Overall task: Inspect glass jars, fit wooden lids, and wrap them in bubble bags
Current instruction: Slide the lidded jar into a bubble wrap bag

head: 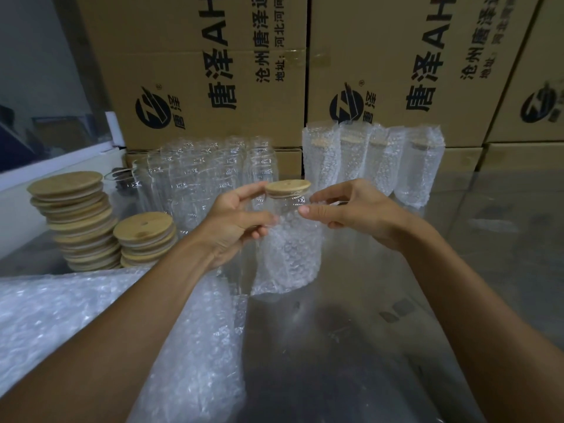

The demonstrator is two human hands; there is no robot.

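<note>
Jar (290, 206) stood upright on the table (396, 331), middle of view, wooden lid (287, 188) seated flat on its mouth. Bubble bag (290, 257) covered the jar's body up to about the shoulder; neck and lid stuck out above it.

My left hand (235, 221) sat on the jar's left side. Grip: thumb and curled fingers pinched the bag's upper edge, index finger reaching up to the lid's rim. My right hand (357, 209) sat on the jar's right side. Grip: thumb tip pressed toward the bag's top edge just under the lid, fingers half curled behind it. Whether it truly had hold of the film, I couldn't tell; the plastic is too clear there.

Left of the jar: two stacks of wooden lids (79, 221), the taller one leaning, the shorter one (146, 238) just beside it with a small hole showing in its top lid. Behind my left hand, a cluster of bare glass jars (201, 178), unlidded, packed close.

Behind my right hand: a row of wrapped jars (372, 163), upright, touching one another, lids faintly visible through the bags.

Near edge, lower left: pile of loose bubble bags (122, 315), partly under my left forearm.

Back wall: stacked cardboard cartons (213, 56) with black printed lettering and a round logo.
</note>
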